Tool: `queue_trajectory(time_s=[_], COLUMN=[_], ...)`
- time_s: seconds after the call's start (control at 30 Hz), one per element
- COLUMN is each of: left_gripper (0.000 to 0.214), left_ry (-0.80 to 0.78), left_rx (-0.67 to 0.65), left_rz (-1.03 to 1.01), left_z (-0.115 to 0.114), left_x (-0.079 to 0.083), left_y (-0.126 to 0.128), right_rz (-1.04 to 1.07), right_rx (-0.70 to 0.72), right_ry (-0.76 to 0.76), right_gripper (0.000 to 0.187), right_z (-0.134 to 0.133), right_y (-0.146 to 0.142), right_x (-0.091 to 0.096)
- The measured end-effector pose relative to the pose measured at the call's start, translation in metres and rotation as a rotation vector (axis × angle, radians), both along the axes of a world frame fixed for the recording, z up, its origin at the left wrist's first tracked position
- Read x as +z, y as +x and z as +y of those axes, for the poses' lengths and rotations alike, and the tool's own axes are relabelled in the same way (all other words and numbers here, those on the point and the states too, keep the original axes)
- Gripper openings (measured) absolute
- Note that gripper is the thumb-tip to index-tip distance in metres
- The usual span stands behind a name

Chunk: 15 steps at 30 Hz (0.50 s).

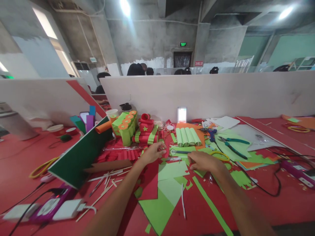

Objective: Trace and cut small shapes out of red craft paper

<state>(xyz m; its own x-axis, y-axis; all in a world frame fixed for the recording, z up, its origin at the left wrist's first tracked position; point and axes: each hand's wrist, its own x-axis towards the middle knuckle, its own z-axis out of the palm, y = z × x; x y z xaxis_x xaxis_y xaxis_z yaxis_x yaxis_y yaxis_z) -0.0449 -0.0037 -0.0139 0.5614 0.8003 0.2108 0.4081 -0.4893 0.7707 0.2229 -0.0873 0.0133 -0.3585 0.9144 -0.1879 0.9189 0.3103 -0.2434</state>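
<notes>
My left hand (154,153) hovers over the paper pile in the middle of the table. Its fingers are loosely curled and apart, with nothing visible in them. To its right, my right hand (202,161) is low over green paper scraps, fingers bent and pressed together; what they hold, if anything, is hidden. A slim dark grey tool (182,152) lies just beyond its fingertips. Between and below the hands are a pale green sheet (173,170), a red sheet (150,180) and a bright green sheet (157,209). Several rolled pale green paper tubes (188,137) lie behind on orange paper.
Red and green paper models (145,127) stand at the back left beside a dark green board (76,157). Green-handled pliers (233,144), a blue glue gun (211,133) and yellow-handled scissors (220,155) lie right. Power strips (50,205) with cords sit left and right. A white partition (209,95) closes the back.
</notes>
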Motion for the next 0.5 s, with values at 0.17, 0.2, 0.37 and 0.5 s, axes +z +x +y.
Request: queue_trajectory(time_s=[0.17, 0.2, 0.37, 0.5], left_gripper=[0.026, 0.027, 0.033, 0.035], left_ry=[0.019, 0.011, -0.107, -0.186], left_rx=[0.079, 0.082, -0.008, -0.056], left_rz=[-0.018, -0.029, -0.109, -0.180], left_z=[-0.001, -0.001, -0.009, -0.017], left_x=[0.013, 0.014, 0.016, 0.014], left_y=[-0.006, -0.006, 0.004, 0.017], right_rz=[0.108, 0.183, 0.653, 0.884], right_rx=[0.017, 0.021, -0.017, -0.079], right_ry=[-0.022, -0.037, -0.043, -0.063], right_gripper=[0.011, 0.009, 0.010, 0.016], right_z=[-0.003, -0.004, 0.002, 0.010], right_y=[0.002, 0.002, -0.011, -0.025], right_x=[0.004, 0.005, 0.003, -0.008])
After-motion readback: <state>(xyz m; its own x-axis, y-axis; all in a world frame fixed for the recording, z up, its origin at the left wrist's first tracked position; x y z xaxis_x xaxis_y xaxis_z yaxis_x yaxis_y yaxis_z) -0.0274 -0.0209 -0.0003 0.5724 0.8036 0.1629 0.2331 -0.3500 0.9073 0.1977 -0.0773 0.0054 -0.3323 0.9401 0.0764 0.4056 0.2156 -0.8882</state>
